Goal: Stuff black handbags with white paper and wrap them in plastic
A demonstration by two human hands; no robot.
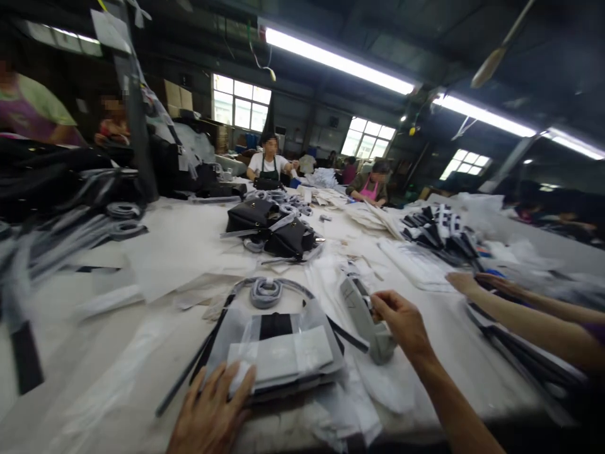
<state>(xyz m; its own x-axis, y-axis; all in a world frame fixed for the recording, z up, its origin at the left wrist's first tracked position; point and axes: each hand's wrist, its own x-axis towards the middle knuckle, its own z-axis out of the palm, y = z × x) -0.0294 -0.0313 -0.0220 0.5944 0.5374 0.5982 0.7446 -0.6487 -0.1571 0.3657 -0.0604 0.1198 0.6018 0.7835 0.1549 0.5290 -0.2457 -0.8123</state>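
My left hand lies flat with fingers spread on the near edge of a black handbag wrapped in clear plastic and white tissue. A coiled grey strap rests just beyond the bag. My right hand is closed around a folded grey strap piece to the right of the bag, near a small metal fitting.
Another person's bare arms reach in from the right. Two black handbags sit mid-table, striped black-and-white items farther right. Dark bags and grey straps pile at the left. Seated workers are at the far end.
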